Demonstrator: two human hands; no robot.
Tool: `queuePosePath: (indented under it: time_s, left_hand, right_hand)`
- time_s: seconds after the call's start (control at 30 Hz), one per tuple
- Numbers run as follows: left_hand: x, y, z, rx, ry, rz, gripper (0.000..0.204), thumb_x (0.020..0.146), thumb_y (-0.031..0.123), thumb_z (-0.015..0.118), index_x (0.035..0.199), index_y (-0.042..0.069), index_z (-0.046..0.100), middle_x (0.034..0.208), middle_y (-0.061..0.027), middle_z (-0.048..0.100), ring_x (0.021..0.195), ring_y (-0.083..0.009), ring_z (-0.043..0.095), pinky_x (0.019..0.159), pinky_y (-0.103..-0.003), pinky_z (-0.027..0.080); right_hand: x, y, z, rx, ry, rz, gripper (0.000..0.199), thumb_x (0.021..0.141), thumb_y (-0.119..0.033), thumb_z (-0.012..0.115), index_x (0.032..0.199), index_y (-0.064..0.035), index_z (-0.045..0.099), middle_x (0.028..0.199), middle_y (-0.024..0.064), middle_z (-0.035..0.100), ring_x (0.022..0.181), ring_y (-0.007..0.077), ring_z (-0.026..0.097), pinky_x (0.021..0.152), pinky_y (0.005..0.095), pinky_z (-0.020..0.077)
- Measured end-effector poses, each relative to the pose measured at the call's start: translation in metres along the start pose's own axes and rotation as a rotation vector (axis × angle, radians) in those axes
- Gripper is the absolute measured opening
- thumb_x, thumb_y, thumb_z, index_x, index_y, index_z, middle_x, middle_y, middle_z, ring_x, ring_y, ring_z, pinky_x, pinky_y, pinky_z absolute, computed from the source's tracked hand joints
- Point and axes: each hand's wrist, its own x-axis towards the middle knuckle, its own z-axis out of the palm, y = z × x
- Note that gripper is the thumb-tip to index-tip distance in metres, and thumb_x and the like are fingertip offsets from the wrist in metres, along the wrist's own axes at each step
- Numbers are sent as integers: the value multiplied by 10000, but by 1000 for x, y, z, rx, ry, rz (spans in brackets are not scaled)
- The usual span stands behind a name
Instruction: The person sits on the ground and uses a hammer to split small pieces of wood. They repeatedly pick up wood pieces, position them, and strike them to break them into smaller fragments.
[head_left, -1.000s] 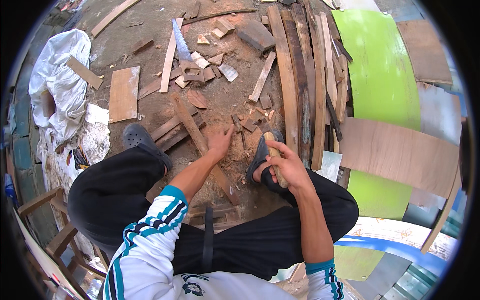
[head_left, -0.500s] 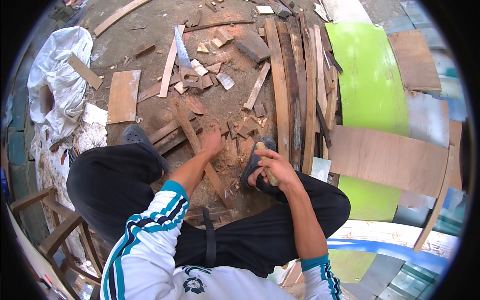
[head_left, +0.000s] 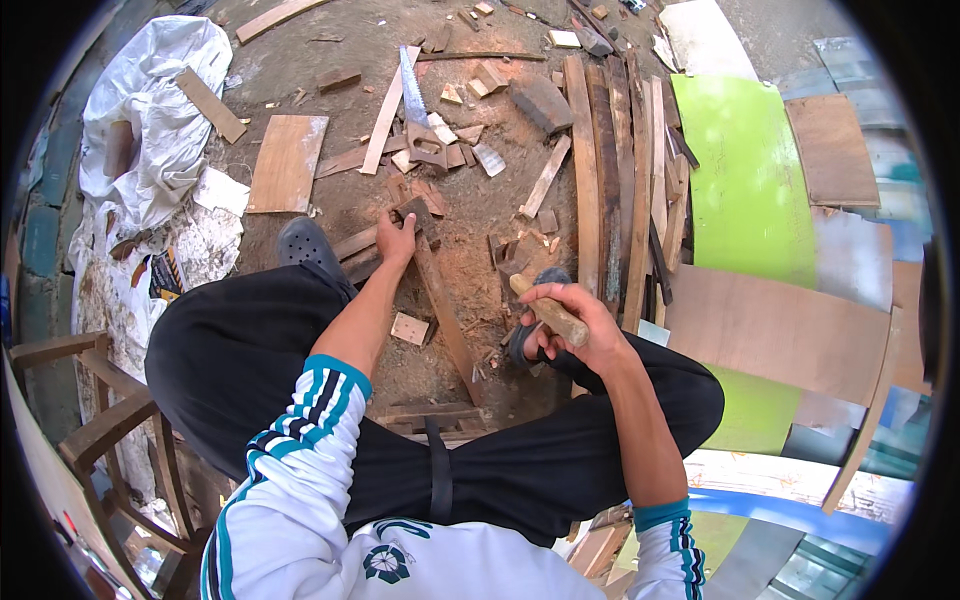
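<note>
My left hand (head_left: 395, 240) is closed around a small dark block-like piece (head_left: 411, 209), whose exact kind I cannot make out. It is beside the upper part of a long wooden strip (head_left: 447, 320) that slants across the ground between my feet. My right hand (head_left: 588, 322), over my right shin, grips a rough, rounded wooden handle (head_left: 556, 312); its thicker end points towards me. A small pale block with holes (head_left: 410, 328) lies left of the strip. Brown wood offcuts (head_left: 512, 255) rest on sawdust near my right shoe (head_left: 520, 342).
A handsaw (head_left: 424, 140) lies among scraps ahead. Long planks (head_left: 584, 170) stretch along the right, beside a lime-green sheet (head_left: 735, 170) and a plywood board (head_left: 780, 325). At left are a white sack (head_left: 150, 110) and a wooden frame (head_left: 110, 425).
My left hand has moved away from the ground near the offcuts, up and left, and now holds the dark piece. My right hand keeps the wooden handle. The whole view has shifted slightly.
</note>
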Motion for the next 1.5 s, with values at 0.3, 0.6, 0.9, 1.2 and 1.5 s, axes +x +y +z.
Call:
queuePosePath:
  time_s: [0.3, 0.6, 0.9, 1.2, 1.5]
  left_hand:
    - [4, 4, 4, -6, 34, -215, 517, 814, 265, 782, 1259, 44, 642, 1043, -116, 720, 983, -272, 680, 884, -397, 516]
    - [11, 3, -12, -116, -37, -159, 435, 828, 291, 785, 1132, -3, 683, 1030, -116, 741, 935, -223, 703, 853, -349, 534]
    - [23, 2, -17, -129, -73, -167, 453, 845, 352, 756, 1124, 0, 690, 981, -133, 743, 901, -233, 714, 819, -353, 547]
    - [15, 6, -26, -156, -140, -184, 413, 889, 334, 720, 1132, 4, 673, 941, -122, 730, 872, -234, 702, 803, -371, 539]
    - [5, 14, -17, -123, -51, -226, 358, 907, 306, 701, 1038, -22, 647, 944, -164, 704, 864, -297, 676, 788, -408, 514]
  right_hand:
    - [-11, -31, 35, -296, -234, -335, 651, 967, -526, 579, 1426, -78, 465, 1034, 74, 577, 939, 147, 581, 823, 300, 483]
    - [124, -43, 60, -786, 298, -640, 265, 916, -293, 645, 993, -46, 704, 873, 36, 641, 882, 168, 612, 807, 336, 473]
    - [267, -72, 86, -120, 211, -432, 348, 894, -285, 638, 661, -71, 495, 549, 35, 466, 496, 167, 514, 529, 333, 471]
    - [355, -98, 104, -264, 242, -83, 307, 876, -312, 609, 724, -95, 454, 541, 33, 408, 489, 202, 449, 533, 392, 425]
    - [381, -110, 123, -368, 294, -116, 275, 864, -258, 601, 697, -73, 484, 526, 41, 440, 425, 198, 449, 452, 389, 422]
